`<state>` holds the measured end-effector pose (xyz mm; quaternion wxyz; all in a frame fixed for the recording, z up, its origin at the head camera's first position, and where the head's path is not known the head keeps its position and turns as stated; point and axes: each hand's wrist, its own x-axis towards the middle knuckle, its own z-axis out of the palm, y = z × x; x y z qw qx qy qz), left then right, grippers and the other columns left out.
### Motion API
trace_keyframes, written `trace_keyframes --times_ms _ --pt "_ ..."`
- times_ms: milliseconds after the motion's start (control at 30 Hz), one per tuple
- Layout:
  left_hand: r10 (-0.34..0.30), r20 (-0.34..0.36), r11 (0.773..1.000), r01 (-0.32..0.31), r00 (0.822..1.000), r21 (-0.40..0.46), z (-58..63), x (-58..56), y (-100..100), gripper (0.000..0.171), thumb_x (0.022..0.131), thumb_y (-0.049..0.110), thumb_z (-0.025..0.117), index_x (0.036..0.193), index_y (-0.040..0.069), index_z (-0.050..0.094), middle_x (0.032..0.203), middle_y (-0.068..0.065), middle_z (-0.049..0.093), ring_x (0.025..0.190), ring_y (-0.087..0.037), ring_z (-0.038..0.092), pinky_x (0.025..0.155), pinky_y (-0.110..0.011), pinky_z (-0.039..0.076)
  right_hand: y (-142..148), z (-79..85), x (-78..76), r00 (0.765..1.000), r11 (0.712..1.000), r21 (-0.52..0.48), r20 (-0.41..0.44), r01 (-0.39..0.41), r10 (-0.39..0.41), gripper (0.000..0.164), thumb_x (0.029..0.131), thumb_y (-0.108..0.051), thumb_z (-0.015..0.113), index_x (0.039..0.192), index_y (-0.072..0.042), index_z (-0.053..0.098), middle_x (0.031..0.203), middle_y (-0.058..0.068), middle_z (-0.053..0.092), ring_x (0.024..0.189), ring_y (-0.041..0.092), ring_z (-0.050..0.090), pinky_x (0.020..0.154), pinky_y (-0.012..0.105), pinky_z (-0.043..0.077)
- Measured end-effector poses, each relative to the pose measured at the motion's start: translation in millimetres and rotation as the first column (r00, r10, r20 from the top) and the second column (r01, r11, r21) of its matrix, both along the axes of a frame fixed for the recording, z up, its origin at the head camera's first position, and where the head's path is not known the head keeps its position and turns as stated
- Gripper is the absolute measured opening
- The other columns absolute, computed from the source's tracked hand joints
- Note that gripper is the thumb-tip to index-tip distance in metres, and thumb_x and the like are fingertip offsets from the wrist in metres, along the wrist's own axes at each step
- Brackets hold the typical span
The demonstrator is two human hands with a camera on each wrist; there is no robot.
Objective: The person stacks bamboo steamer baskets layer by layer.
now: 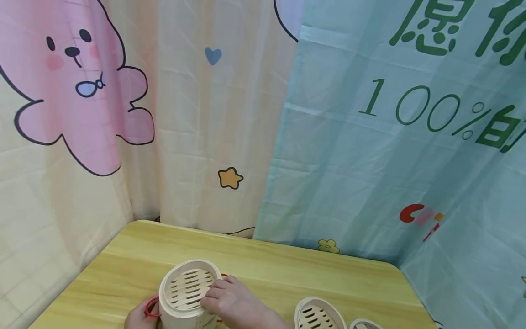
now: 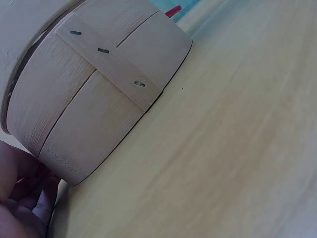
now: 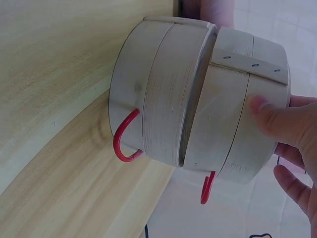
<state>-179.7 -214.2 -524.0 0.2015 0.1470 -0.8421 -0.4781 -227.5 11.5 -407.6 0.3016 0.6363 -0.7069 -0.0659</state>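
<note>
Two round bamboo steamers with red loop handles are stacked on the table. My right hand (image 1: pixel 236 299) holds the upper bamboo steamer (image 1: pixel 189 289) by its right rim, thumb (image 3: pixel 277 119) pressed on the outer wall and fingers over the edge. Beneath it, the lower bamboo steamer (image 3: pixel 161 94) stands on the wood, a thin dark gap showing between the two. At the stack's left, my left hand (image 2: pixel 25 198) has its fingers curled low against the lower steamer, around a bit of red handle. A red handle (image 1: pixel 152 306) of the stack shows beside that hand.
On the right of the yellow wooden table (image 1: pixel 255 260) stands another slatted bamboo steamer (image 1: pixel 315 320). A smaller round piece (image 1: pixel 365 323) is beside it, cut off by the frame. Printed curtains (image 1: pixel 213 137) hang behind the table and along its sides.
</note>
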Motion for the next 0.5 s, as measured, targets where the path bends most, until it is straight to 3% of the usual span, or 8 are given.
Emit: trace_keyframes --times_ms 133,300,500 --pt "0.036 0.003 0.999 -0.036 0.999 0.000 3.2 0.3 3.4 0.027 0.079 0.015 0.055 0.094 -0.006 0.061 0.085 -0.012 0.062 0.075 -0.005 0.054 0.065 -0.021 0.042 1.1 1.1 3.6 1.000 1.000 -0.030 0.023 -0.001 0.001 0.038 0.052 -0.020 0.069 0.087 -0.024 0.058 0.085 -0.016 0.054 0.086 0.005 0.046 0.074 0.022 0.034" --pt "0.079 -0.063 0.996 -0.081 0.995 -0.024 8.5 0.6 6.8 0.023 0.078 0.013 0.057 0.091 -0.004 0.062 0.083 -0.010 0.062 0.074 -0.006 0.054 0.064 -0.021 0.041 1.1 1.2 5.9 0.999 1.000 -0.019 0.039 0.018 -0.017 0.024 0.066 -0.019 0.064 0.089 -0.025 0.058 0.084 -0.016 0.053 0.085 0.003 0.045 0.071 0.020 0.033" --pt "0.064 -0.049 0.997 -0.066 0.997 -0.041 6.2 1.2 5.0 0.024 0.077 0.013 0.057 0.092 -0.006 0.062 0.085 -0.016 0.062 0.077 -0.017 0.057 0.066 -0.027 0.042 1.6 -1.0 6.6 1.000 1.000 -0.008 0.011 0.014 -0.014 0.029 0.062 -0.019 0.065 0.090 -0.026 0.059 0.085 -0.017 0.054 0.086 0.003 0.045 0.075 0.021 0.034"
